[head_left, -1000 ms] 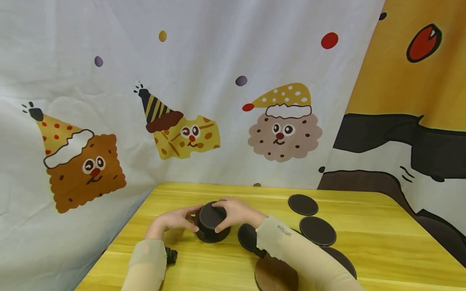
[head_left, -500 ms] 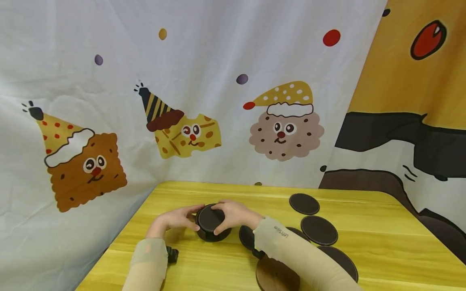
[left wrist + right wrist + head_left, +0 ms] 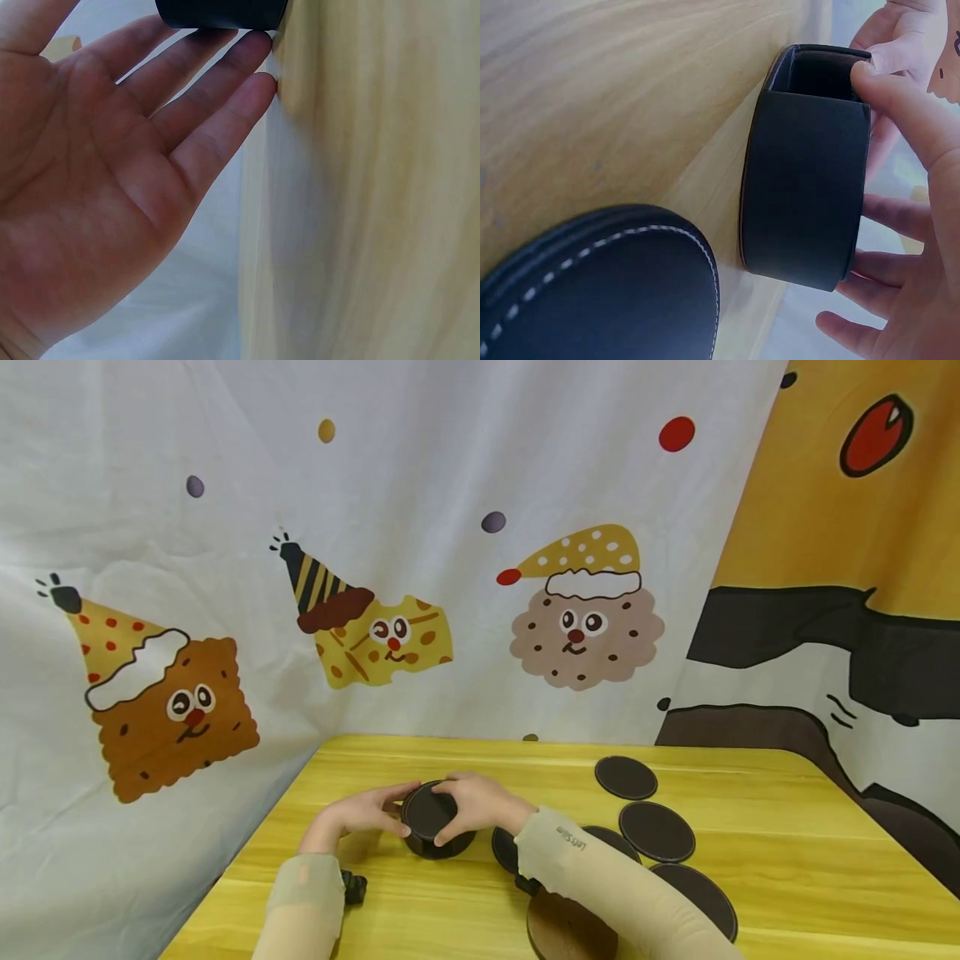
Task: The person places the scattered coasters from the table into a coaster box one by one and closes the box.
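Note:
A round black coaster [image 3: 427, 812] lies level over the mouth of a black drum-shaped coaster holder [image 3: 442, 850] on the table, in the head view. My left hand [image 3: 358, 812] holds the holder's left side, thumb in front and fingers behind. In the left wrist view those fingers touch the holder [image 3: 221, 11] low down near the tabletop. From the right, my right hand [image 3: 480, 802] spans the coaster between thumb and fingers. The right wrist view shows a gap in the wall of the holder [image 3: 806, 180], the right thumb at its top rim.
Several dark round coasters, among them a far one [image 3: 626, 777] and a nearer one [image 3: 657, 832], lie at the right on the yellow wooden table [image 3: 420, 910]. A brown disc [image 3: 566, 931] lies partly under the right forearm. A printed cloth [image 3: 465, 718] hangs behind the table.
The coaster in my right hand has shifted slightly left and down, from tilted to flat over the holder. My left hand has stayed at the holder.

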`<state>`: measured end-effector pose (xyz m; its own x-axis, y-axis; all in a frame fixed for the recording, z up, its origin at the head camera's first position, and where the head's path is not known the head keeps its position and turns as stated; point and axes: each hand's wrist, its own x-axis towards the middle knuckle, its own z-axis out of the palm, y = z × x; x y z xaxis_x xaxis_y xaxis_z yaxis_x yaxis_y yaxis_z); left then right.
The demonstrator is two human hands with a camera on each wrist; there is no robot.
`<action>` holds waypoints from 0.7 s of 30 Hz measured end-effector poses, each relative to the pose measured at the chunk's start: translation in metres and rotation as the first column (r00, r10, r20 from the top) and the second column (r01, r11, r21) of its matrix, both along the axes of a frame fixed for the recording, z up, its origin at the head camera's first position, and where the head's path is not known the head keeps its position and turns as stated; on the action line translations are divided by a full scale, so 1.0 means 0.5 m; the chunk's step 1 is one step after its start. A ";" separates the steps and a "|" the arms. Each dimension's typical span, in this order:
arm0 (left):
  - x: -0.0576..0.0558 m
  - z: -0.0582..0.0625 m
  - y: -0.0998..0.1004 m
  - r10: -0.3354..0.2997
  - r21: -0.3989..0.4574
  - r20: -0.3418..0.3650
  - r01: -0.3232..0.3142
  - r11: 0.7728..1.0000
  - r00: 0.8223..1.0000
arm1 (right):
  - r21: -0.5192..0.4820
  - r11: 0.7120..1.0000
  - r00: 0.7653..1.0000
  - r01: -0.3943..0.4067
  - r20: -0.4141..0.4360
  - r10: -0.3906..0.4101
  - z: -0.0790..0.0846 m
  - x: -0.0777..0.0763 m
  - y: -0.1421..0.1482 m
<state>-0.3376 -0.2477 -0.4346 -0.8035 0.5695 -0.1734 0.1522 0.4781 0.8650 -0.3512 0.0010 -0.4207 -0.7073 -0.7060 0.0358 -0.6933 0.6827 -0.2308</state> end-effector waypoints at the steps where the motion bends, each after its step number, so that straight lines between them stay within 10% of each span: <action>1: 0.000 0.000 0.000 0.000 0.000 0.000 0.000 1.000 1.000 | 0.004 1.000 1.000 -0.001 -0.007 0.001 0.000 0.001 0.000; 21: 0.003 0.000 -0.002 -0.030 -0.006 -0.064 0.030 1.000 0.997 | -0.136 0.989 0.998 0.065 0.032 -0.061 0.054 -0.041 0.119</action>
